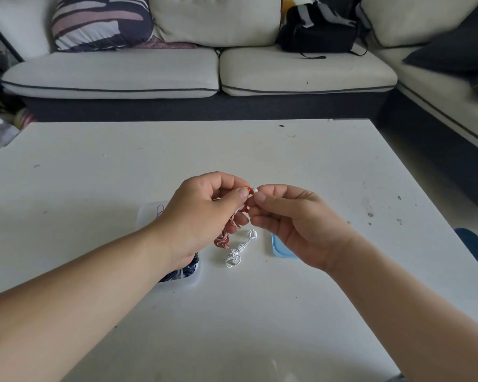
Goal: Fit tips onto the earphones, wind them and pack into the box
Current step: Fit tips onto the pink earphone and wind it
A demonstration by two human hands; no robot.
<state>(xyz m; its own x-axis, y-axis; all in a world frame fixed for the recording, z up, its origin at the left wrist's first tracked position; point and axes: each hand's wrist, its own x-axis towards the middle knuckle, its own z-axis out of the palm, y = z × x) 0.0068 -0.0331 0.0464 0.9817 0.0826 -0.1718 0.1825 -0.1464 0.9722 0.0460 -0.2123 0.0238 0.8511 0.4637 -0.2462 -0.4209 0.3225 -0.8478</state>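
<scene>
My left hand [207, 205] pinches a red earbud [249, 189] above the white table [260, 150]. Its red-and-white cable [223, 238] hangs down in a wound bundle below that hand. My right hand [290, 216] pinches a small white tip [255, 190] against the earbud's end. A white wound earphone set [239, 249] lies on the table between my wrists. A clear plastic box [149, 216] sits under my left hand, mostly hidden, with dark blue cables [186, 268] inside. A light blue lid [280, 248] lies partly hidden under my right hand.
A light grey sofa [204, 70] runs along the far side of the table and down the right. A black bag [318, 31] and a striped cushion [100, 20] rest on it. Small dark specks [370, 215] dot the table's right part.
</scene>
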